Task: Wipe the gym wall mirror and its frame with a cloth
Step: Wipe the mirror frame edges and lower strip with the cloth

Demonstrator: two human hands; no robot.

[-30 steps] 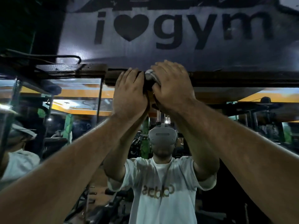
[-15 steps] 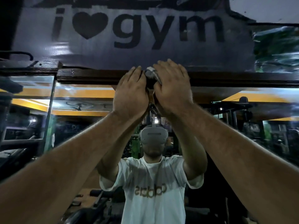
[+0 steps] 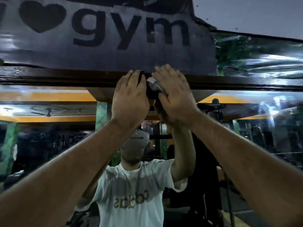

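At the middle of the frame: both hands are raised side by side against the top rail of the mirror.
Left hand [image 3: 130, 99]: flat, fingers straight and together, fingertips reaching the upper edge of the frame [image 3: 65, 78]; it holds nothing that shows.
Right hand [image 3: 173, 97]: flat as well, fingers straight, pressing the cloth against the rail; no finger curls round it.
Cloth [image 3: 153, 84]: a pale grey wad, mostly hidden under the right palm; only a crumpled edge shows in the gap between the two hands, just beside the left hand's index finger.
Frame: a dark brown wooden rail running across the whole picture from left to right, slightly tilted, with moulded grooves along it.
Mirror [image 3: 49, 136]: fills the lower part of the picture below the rail; it reflects the person in a white T-shirt [image 3: 131, 194] with a headset, arms lifted, and dim gym equipment around.
Banner [image 3: 114, 38]: grey, above the rail in the upper left and centre, with a black heart and the word "gym".
Upper right: a shiny crinkled surface with green patches, blurred.
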